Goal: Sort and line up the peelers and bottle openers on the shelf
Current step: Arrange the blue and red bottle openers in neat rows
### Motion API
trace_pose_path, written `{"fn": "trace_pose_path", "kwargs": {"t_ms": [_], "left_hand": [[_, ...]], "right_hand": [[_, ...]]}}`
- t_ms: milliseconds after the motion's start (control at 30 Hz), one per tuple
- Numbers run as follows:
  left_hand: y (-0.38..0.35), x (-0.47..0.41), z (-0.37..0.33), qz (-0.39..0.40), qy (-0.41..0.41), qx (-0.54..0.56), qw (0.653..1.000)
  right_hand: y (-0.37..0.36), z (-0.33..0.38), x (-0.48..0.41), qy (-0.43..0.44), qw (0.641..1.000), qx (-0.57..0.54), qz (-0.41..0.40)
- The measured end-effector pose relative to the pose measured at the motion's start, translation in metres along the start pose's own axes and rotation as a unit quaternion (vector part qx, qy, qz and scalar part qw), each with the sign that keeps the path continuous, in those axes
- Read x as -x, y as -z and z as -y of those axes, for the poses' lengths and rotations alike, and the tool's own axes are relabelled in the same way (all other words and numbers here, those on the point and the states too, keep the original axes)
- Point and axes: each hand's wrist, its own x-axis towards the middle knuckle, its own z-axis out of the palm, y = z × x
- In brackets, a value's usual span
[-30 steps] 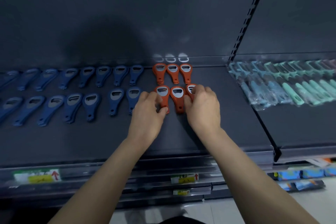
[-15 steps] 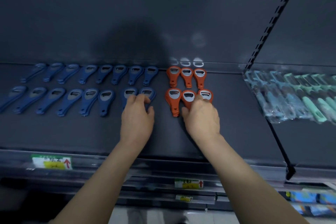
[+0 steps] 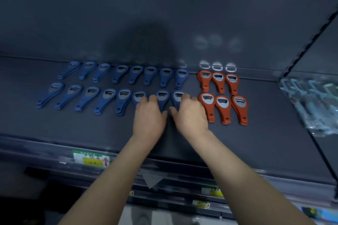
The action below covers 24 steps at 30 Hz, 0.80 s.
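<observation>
Blue bottle openers point(image 3: 108, 97) lie in two rows across the dark shelf point(image 3: 73, 128). To their right, orange bottle openers point(image 3: 222, 104) form two rows of three. My left hand point(image 3: 148, 117) rests its fingertips on the front-row blue openers, between the sixth one point(image 3: 138, 97) and the seventh point(image 3: 162, 97), partly hiding their handles. My right hand point(image 3: 191, 115) covers the last front-row blue opener point(image 3: 177, 96), fingers at its head and thumb by its handle. Bagged teal peelers point(image 3: 311, 102) lie blurred on the adjoining shelf at the right.
A slotted upright point(image 3: 309, 42) and a divider separate this shelf from the peeler shelf. Price labels point(image 3: 91, 159) sit on the front rail. Lower shelves with more labels show beneath my forearms. The dark back panel rises right behind the far row.
My right hand left the orange openers and shifted left onto the last blue opener. My left hand also slid left along the front blue row. The view panned left.
</observation>
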Motion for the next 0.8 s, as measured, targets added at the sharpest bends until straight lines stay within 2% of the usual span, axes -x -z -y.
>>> {"fn": "trace_pose_path", "kwargs": {"t_ms": [167, 633, 733, 800], "left_hand": [[0.0, -0.005, 0.003, 0.015, -0.014, 0.002, 1.0], [0.014, -0.011, 0.021, 0.084, -0.163, 0.001, 0.983], [0.021, -0.01, 0.027, 0.09, -0.191, 0.0, 0.977], [0.03, -0.008, 0.036, 0.061, -0.205, 0.018, 0.977]], "right_hand": [[-0.014, 0.013, 0.0, -0.078, 0.996, 0.035, -0.037], [-0.03, 0.034, 0.014, -0.19, 0.976, 0.032, -0.098], [-0.031, 0.038, 0.018, -0.193, 0.974, 0.051, -0.111], [-0.03, 0.042, 0.019, -0.158, 0.976, 0.068, -0.136]]}}
